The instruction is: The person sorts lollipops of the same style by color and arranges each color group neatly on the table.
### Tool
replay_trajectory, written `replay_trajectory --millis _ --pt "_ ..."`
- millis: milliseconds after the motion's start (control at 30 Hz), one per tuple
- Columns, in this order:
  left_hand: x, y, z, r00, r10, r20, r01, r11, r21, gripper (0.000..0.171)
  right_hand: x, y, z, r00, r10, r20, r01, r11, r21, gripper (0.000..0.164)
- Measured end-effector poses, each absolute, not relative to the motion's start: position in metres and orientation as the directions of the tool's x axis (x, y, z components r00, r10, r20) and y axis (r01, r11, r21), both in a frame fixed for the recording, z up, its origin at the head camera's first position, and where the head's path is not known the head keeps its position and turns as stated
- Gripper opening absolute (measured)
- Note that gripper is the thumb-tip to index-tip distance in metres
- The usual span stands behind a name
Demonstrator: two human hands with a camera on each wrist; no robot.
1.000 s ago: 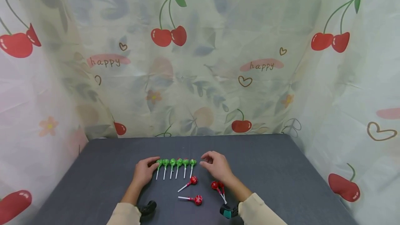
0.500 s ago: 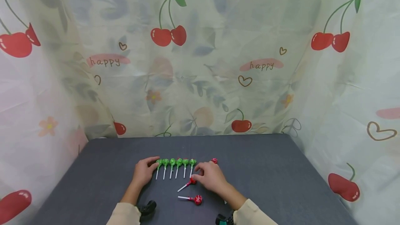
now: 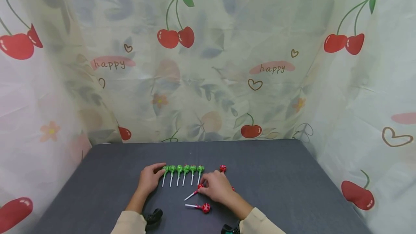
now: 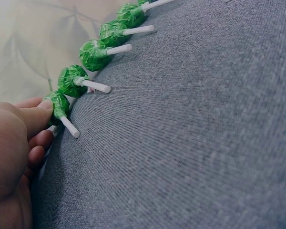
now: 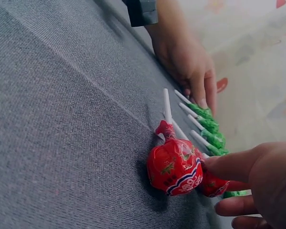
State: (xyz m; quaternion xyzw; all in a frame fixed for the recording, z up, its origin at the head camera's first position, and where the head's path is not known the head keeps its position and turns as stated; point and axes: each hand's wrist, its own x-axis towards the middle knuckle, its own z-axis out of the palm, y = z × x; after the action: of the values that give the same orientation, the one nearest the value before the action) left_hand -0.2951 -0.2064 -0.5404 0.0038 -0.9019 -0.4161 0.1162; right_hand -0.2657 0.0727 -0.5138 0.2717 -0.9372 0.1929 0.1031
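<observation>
Several green-wrapped lollipops [image 3: 179, 169] lie in a row, white sticks toward me. My left hand [image 3: 150, 180] pinches the head of the leftmost green lollipop [image 4: 58, 106] between thumb and fingers. My right hand [image 3: 218, 186] pinches a red-wrapped lollipop [image 5: 212, 185] just below the row's right end; its stick points down and left on the cloth. Nearer to me lies another red lollipop [image 3: 206, 208], stick pointing left. One more red lollipop head [image 3: 222, 168] shows beyond the right hand. Part of a further red one peeks out beside the right wrist.
Dark grey cloth covers the table [image 3: 276, 176]. A patterned curtain [image 3: 208, 82] with cherries stands around its back and sides. Black devices are strapped at both wrists, the left one [image 3: 153, 216] hanging close to the cloth.
My right hand has moved left and nearer from right of the row onto the red lollipop. Behind it, a red lollipop head has come into sight. My left hand stays still.
</observation>
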Motion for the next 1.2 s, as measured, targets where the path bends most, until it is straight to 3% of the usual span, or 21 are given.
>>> replay_trajectory --millis 600,933,1200 --pt "-0.296 -0.207 -0.542 -0.974 -0.107 0.198 0.081 0.656 0.751 0.028 -0.26 0.078 -0.504 -0.801 -0.565 0.197 -0.596 0.727 -0.342 0.016" --pt "-0.298 -0.205 -0.543 -0.972 -0.119 0.205 0.08 0.651 0.755 0.027 -0.261 0.077 -0.509 -0.819 -0.523 0.234 -0.573 0.733 -0.367 0.016" --pt "-0.297 -0.205 -0.542 -0.974 -0.113 0.195 0.076 0.65 0.756 0.028 -0.266 0.084 -0.501 -0.836 -0.508 0.209 -0.535 0.666 -0.52 0.017"
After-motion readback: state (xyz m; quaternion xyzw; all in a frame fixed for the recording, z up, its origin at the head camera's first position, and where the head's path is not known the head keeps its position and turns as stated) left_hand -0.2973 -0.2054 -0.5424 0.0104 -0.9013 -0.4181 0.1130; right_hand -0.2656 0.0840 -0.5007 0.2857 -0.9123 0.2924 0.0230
